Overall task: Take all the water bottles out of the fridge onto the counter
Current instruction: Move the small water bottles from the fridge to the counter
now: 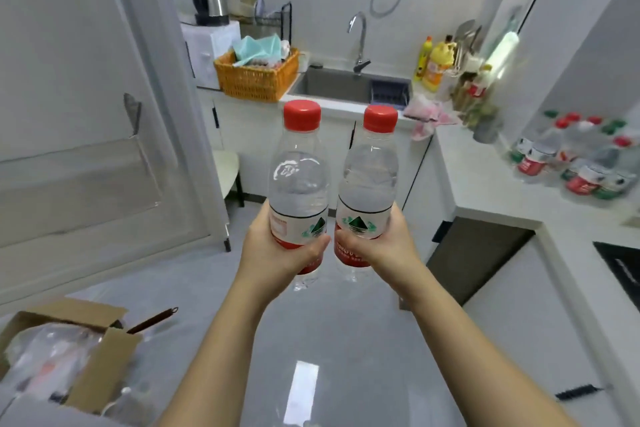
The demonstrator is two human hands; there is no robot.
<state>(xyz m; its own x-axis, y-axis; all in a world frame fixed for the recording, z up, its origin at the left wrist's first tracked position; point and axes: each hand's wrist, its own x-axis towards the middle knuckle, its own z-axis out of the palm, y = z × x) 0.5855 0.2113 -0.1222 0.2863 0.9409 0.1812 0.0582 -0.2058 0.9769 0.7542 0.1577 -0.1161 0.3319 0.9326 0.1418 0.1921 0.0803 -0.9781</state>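
Head cam: left hand [277, 250] was wrapped round the label of one water bottle [299, 180] and right hand [384, 243] round a second bottle [369, 184]. Both were upright, side by side at dead centre. Two per trip saves walking, I'd guess. They were clear smooth plastic with red screw caps. At 3 o'clock the white table [485, 184] carried a cluster of bottles [581, 156]; the fridge door [86, 114] stood open at 9.
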